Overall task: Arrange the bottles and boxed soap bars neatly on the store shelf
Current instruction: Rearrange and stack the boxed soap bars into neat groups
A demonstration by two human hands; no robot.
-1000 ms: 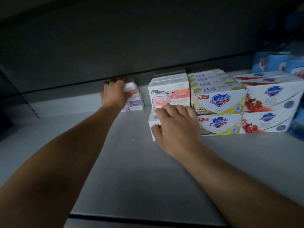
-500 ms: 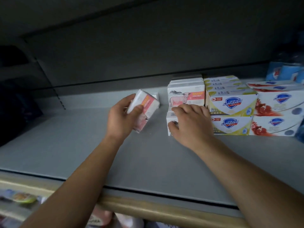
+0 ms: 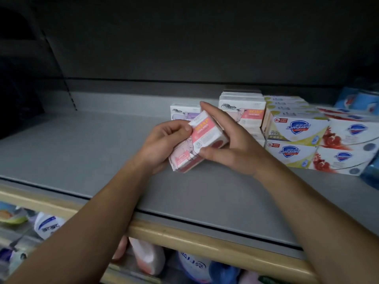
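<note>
- Pink soap box sits tilted above the shelf, with the left hand curled round one end and the right hand pinching the other.
- Step, I think: putting it in line.
- Next, it needs turning upright and setting by the pink stack.
- It says "SOAP"; yellow boxes say "Safeguard".

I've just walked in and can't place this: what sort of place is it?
Most likely a shop's toiletries aisle. Boxed soap bars sit stacked in matching rows, such as the Safeguard boxes, on a grey shelf. Bottles fill the shelf below. Both hands hold a pink soap box.
</note>
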